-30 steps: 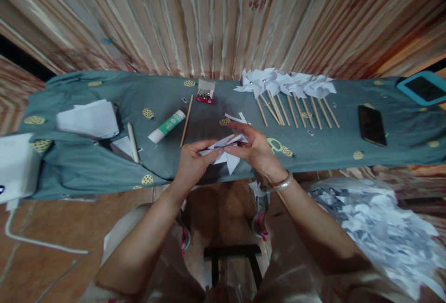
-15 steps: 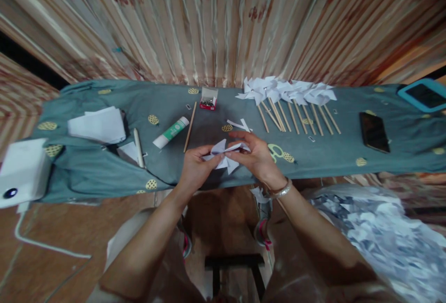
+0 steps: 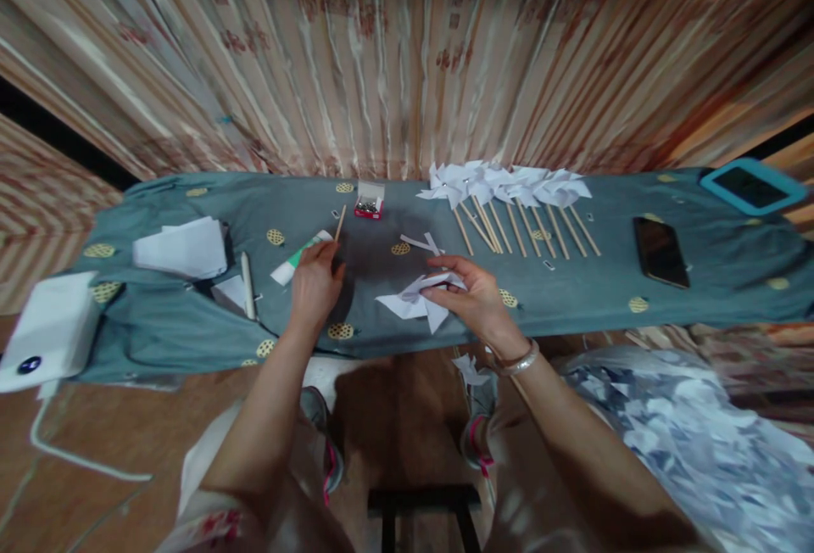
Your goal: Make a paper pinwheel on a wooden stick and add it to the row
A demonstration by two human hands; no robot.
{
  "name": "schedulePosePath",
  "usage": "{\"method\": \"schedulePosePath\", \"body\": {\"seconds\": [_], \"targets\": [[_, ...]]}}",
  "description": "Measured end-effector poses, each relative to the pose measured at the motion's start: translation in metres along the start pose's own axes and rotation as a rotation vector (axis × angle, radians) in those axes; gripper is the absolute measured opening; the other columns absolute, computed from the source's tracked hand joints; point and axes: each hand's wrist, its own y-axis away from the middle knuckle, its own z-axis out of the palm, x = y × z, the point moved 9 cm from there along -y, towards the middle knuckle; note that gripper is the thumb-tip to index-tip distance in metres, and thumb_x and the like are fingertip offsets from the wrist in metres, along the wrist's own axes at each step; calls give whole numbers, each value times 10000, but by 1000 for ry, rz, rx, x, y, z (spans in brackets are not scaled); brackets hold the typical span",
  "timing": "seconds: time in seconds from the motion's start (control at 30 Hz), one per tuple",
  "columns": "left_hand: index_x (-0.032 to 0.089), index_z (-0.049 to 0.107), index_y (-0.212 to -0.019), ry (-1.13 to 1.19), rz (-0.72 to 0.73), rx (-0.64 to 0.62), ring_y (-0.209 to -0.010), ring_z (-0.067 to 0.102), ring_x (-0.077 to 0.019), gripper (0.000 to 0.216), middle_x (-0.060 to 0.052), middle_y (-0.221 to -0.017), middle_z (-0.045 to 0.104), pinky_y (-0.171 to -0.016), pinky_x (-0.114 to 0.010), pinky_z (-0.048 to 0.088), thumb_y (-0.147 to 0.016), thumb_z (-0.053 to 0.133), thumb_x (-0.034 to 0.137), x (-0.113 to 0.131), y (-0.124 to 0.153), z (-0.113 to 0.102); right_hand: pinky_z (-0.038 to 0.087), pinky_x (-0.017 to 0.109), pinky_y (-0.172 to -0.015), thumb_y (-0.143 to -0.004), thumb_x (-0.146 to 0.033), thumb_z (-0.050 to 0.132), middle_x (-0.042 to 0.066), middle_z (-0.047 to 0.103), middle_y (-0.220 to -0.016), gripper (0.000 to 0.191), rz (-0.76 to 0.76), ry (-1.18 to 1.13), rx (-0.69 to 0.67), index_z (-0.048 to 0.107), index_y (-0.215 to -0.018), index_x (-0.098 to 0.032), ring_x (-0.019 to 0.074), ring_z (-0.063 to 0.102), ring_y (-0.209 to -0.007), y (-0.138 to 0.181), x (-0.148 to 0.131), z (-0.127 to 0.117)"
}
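My right hand (image 3: 474, 294) pinches a folded white paper pinwheel (image 3: 413, 303) against the grey-green cloth of the table (image 3: 572, 290). Further left, my left hand (image 3: 316, 277) is closed around the lower end of a thin wooden stick (image 3: 340, 220). A glue stick with a green label (image 3: 296, 256) lies just left of that hand. A small red box of pins (image 3: 369, 199) stands open behind the stick.
Several finished paper pinwheels on sticks (image 3: 509, 197) lie at the back right. A black phone (image 3: 660, 251), a teal-cased tablet (image 3: 750, 186), white paper sheets (image 3: 181, 248), a pen (image 3: 247, 283) and paper scraps (image 3: 420, 242) lie about. A white box (image 3: 44, 328) sits far left.
My left hand let go of the paper pinwheel and moved left to the wooden stick. My right hand stayed on the pinwheel, which now rests on the cloth. The view tilted.
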Motion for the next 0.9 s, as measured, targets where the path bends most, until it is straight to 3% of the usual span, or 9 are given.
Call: {"method": "schedulePosePath", "body": {"seconds": [0.13, 0.23, 0.3, 0.43, 0.57, 0.63, 0.73, 0.8, 0.9], "targets": [[46, 660, -1180, -44, -32, -45, -1152, 605, -343, 422, -223, -1231, 662, -1026, -451, 442, -828, 463, 170, -2, 0, 1, 545, 242, -637, -556, -278, 888, -15, 723, -832, 469, 32, -36, 12, 683, -974, -219, 117, 660, -684, 5, 2, -9], [77, 702, -1119, 21, -93, -62, -1031, 664, -325, 407, -185, -1105, 724, -961, -427, 473, -776, 502, 164, -7, 0, -2, 554, 256, -641, -564, -290, 888, -12, 739, -840, 474, 73, -69, -15, 695, -992, -221, 128, 679, -682, 8, 5, -11], [98, 724, -1063, 196, -193, -23, -894, 689, -288, 391, -133, -952, 751, -875, -388, 502, -713, 573, 183, -17, 2, -8, 565, 283, -688, -576, -310, 885, -3, 753, -845, 427, 76, -85, -40, 721, -958, -214, 148, 696, -717, 10, 5, -11], [133, 742, -885, 794, -458, 1, -645, 607, -169, 372, -28, -723, 696, -654, -290, 498, -534, 754, 258, -30, 19, -9, 555, 303, -746, -579, -311, 887, 3, 772, -854, 364, 73, -120, -45, 769, -910, -217, 155, 695, -745, 14, 7, -14], [170, 738, -725, 1171, -526, 28, -710, 599, -140, 320, -22, -768, 696, -720, -289, 499, -453, 856, 291, -16, 35, -13, 536, 275, -704, -563, -280, 892, 5, 774, -848, 339, 87, -131, -57, 784, -879, -220, 135, 669, -718, 18, 7, -10], [180, 746, -704, 1195, -494, 57, -717, 589, -132, 295, -23, -770, 695, -728, -284, 481, -459, 870, 289, -9, 39, -19, 526, 269, -675, -581, -296, 884, 6, 769, -822, 289, 76, -99, -97, 783, -840, -218, 133, 656, -700, 21, 6, -4], [183, 772, -730, 1130, -451, 67, -586, 507, -97, 280, -12, -688, 670, -582, -253, 412, -496, 863, 308, -2, 42, -23, 495, 254, -601, -598, -340, 875, -4, 739, -733, 237, 55, -40, -150, 765, -767, -217, 126, 623, -636, 25, 6, 6], [176, 781, -751, 1118, -454, 32, -511, 467, -84, 285, -3, -615, 644, -504, -239, 361, -526, 854, 335, 2, 45, -21, 473, 244, -568, -600, -357, 871, -10, 713, -690, 232, 48, -16, -178, 748, -732, -211, 118, 599, -605, 28, 7, 10], [157, 776, -770, 1164, -472, -74, -540, 581, -116, 314, -25, -632, 677, -515, -239, 422, -553, 859, 369, 14, 52, -13, 457, 236, -561, -623, -342, 855, -16, 688, -660, 207, 56, 5, -221, 737, -716, -200, 110, 579, -592, 30, 8, 13]]}}
